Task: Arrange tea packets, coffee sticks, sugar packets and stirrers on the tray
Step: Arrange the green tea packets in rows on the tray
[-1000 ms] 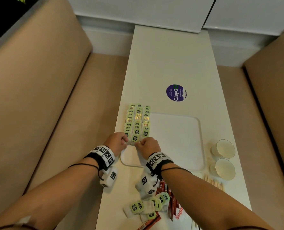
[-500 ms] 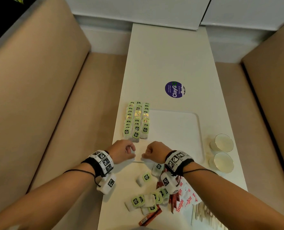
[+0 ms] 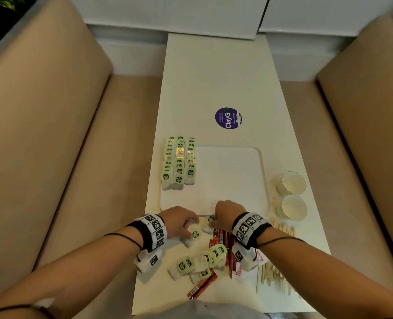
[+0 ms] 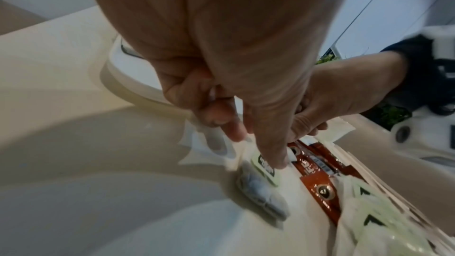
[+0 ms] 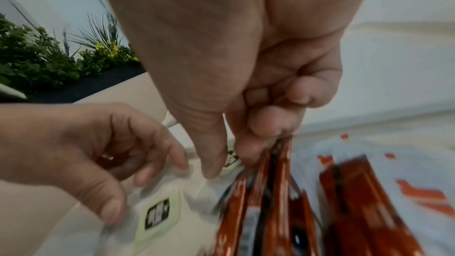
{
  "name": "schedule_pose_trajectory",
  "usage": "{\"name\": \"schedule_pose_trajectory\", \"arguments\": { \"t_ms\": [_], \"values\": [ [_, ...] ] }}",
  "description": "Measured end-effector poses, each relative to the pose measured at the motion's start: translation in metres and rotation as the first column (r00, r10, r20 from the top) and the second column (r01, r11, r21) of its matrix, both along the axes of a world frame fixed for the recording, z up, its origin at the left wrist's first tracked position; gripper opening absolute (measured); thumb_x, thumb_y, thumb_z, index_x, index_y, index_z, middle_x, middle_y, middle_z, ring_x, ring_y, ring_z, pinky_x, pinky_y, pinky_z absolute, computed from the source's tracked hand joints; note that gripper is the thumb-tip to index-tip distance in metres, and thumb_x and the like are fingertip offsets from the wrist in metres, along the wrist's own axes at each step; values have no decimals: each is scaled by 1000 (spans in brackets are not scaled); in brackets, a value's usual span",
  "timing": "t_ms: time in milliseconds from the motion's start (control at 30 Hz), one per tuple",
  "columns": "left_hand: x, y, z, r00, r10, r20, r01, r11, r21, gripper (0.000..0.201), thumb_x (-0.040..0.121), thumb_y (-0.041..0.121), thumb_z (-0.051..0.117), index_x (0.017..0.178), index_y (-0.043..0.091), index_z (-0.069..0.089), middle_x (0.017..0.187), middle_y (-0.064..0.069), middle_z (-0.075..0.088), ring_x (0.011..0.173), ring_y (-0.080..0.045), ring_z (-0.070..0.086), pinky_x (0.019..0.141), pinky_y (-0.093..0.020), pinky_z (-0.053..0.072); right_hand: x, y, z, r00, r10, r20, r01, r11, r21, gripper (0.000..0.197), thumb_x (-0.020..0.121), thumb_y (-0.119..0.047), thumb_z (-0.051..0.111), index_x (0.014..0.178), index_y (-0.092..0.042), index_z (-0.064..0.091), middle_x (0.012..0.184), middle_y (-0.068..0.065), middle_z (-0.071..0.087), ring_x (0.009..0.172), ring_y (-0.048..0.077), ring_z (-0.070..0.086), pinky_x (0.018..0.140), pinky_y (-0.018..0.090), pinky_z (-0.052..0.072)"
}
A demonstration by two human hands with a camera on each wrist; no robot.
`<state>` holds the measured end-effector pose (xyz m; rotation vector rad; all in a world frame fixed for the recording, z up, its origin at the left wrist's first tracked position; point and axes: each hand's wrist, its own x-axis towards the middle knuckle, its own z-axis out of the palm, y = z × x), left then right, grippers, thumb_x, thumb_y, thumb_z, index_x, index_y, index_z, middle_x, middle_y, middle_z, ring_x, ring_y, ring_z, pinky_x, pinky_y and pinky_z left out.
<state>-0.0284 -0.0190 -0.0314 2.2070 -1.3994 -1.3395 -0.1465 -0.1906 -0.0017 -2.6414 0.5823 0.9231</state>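
Judging by the tray (image 3: pixel 243 171), you have only tea packets (image 3: pixel 179 162) lined along its left side. Your left hand (image 3: pixel 179 221) curls its fingers on a loose tea bag (image 3: pixel 195 234) and your right hand (image 3: pixel 225 215) pinches another, while coffee sticks (image 3: pixel 223 240), sugar packets (image 3: pixel 239 271) and stirrers (image 3: pixel 271 276) wait on the worktop (image 3: pixel 213 77).

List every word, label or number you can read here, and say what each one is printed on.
"ClayG": purple round sticker on the table; its smaller lines are too small to read.
"Su", red, cut off: white sugar packet.
"FE", partly covered: red coffee stick.
Green tea packet labels: dark print too small to read.
Black-and-white wristband markers: patterns, no words.
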Motion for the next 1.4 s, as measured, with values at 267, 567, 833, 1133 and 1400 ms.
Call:
{"name": "schedule_pose_trajectory", "arguments": {
  "t_ms": [267,567,833,1133,1400],
  "values": [
    [-3,3,-2,988,-124,87,124,992,13,65,74,43,85,131,28,58,82,14,50,79,-15,54,69,-29,43,-12,14,-5,999,-11,42,11,1000,-1,35,87,-51,69,96,-19,57,92,1,63,83,22,62,74,34,54],
    [-12,0,-2,975,-159,157,150,986,70,41,72,36,86,102,21,63,93,6,54,83,-16,53,71,-29,43,-9,23,-6,999,29,16,-29,1000,6,41,84,-53,72,83,-17,52,75,-3,54,74,22,59,66,32,49],
    [-11,11,-1,999,15,39,-15,1000,-5,28,78,23,69,64,31,46,69,13,53,69,-15,52,67,-25,42,-8,25,-12,1000,25,16,-27,991,134,27,83,-37,74,66,-19,62,67,-1,63,65,20,61,60,28,51],
    [6,7,23,688,576,-442,-645,764,-8,19,82,11,55,65,13,47,66,-18,63,69,-32,63,71,-41,49,-7,15,4,955,-138,262,26,921,390,22,92,-40,70,81,-23,60,76,-9,60,66,8,53,64,23,46],
    [-3,-8,25,691,549,-470,-640,767,-44,16,97,20,65,84,15,57,78,-4,65,73,-19,63,60,-31,52,1,17,15,901,-232,366,29,876,482,22,94,-33,67,87,-11,68,73,-6,61,60,4,48,57,20,36]
  ]
}}
